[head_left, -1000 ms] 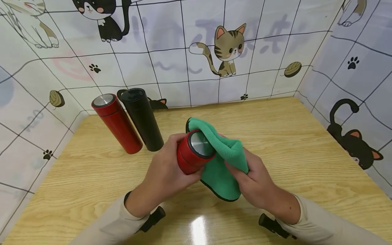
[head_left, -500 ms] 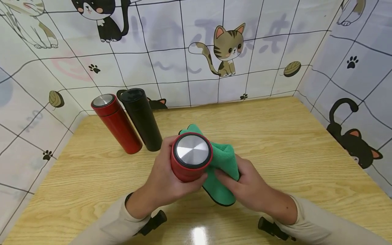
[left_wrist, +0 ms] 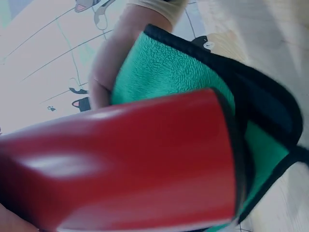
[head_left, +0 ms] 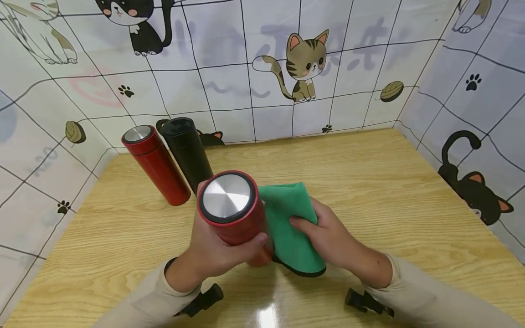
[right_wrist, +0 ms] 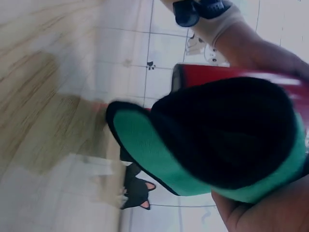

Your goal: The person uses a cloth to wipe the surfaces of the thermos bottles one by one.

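My left hand (head_left: 217, 250) grips a red thermos flask (head_left: 242, 230) with a shiny silver lid, tilted so the lid faces up toward the head camera. Its smooth red body (left_wrist: 125, 164) fills much of the left wrist view. A green towel cloth (head_left: 289, 228) with black edging is pinched in my right hand (head_left: 332, 237), thumb on the near face. In the left wrist view the cloth (left_wrist: 164, 67) lies against the side of the flask near its dark-rimmed base. Folded over, the cloth (right_wrist: 169, 150) hides part of the flask in the right wrist view.
Another red thermos (head_left: 157, 166) with a silver lid stands at the back left of the wooden table (head_left: 389, 182). Beside it is a black flask (head_left: 186, 146), its lower part hidden behind my left hand. Cat-printed cloth walls (head_left: 229, 59) enclose the table's back and sides.
The flask has swung left and up, its lid tipping toward the head camera. The cloth has moved from around its lid to its lower side and spread flatter.
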### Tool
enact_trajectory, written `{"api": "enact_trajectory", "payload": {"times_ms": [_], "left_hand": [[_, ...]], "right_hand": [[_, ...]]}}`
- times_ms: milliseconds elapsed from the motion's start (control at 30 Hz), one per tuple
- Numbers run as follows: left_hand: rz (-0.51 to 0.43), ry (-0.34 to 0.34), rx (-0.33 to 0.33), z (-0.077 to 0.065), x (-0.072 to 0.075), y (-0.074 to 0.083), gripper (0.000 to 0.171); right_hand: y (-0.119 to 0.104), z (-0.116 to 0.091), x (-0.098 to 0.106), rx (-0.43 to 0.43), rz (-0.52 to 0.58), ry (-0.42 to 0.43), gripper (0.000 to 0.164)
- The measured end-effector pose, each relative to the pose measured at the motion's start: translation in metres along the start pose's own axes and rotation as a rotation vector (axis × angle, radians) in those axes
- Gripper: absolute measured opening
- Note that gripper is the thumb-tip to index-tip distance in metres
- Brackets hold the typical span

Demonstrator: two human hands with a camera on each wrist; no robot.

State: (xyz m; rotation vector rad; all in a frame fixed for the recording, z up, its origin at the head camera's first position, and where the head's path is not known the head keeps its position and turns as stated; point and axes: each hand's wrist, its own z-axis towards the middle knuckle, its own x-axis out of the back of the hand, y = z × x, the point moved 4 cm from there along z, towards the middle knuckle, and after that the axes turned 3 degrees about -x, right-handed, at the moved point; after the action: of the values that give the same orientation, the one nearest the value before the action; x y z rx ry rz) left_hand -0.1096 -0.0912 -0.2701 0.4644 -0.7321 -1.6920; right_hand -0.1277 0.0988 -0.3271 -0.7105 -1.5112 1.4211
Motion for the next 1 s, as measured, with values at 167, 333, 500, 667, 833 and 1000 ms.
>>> {"api": "enact_trajectory", "payload": {"times_ms": [167, 333, 500, 667, 833, 1000], "left_hand": [[-0.134, 0.041, -0.136, 0.005, 0.002, 0.006, 0.060], [-0.139, 0.066, -0.207, 0.007, 0.004, 0.012, 0.054], [-0.151, 0.105, -0.261, 0.008, 0.005, 0.015, 0.053], [-0.137, 0.118, -0.283, 0.008, 0.006, 0.014, 0.054], [-0.118, 0.085, -0.294, 0.005, 0.004, 0.014, 0.053], [-0.105, 0.122, -0.334, 0.006, 0.006, 0.017, 0.054]], "right_hand": [[0.016, 0.010, 0.005, -0.206, 0.162, -0.027, 0.041], [0.028, 0.011, 0.000, -0.440, 0.384, -0.097, 0.045], [0.031, 0.007, -0.006, -0.532, 0.512, -0.172, 0.046], [0.029, 0.006, -0.007, -0.503, 0.542, -0.178, 0.043], [0.028, 0.006, -0.006, -0.486, 0.541, -0.135, 0.042], [0.027, 0.004, -0.010, -0.488, 0.569, -0.188, 0.043]]}}
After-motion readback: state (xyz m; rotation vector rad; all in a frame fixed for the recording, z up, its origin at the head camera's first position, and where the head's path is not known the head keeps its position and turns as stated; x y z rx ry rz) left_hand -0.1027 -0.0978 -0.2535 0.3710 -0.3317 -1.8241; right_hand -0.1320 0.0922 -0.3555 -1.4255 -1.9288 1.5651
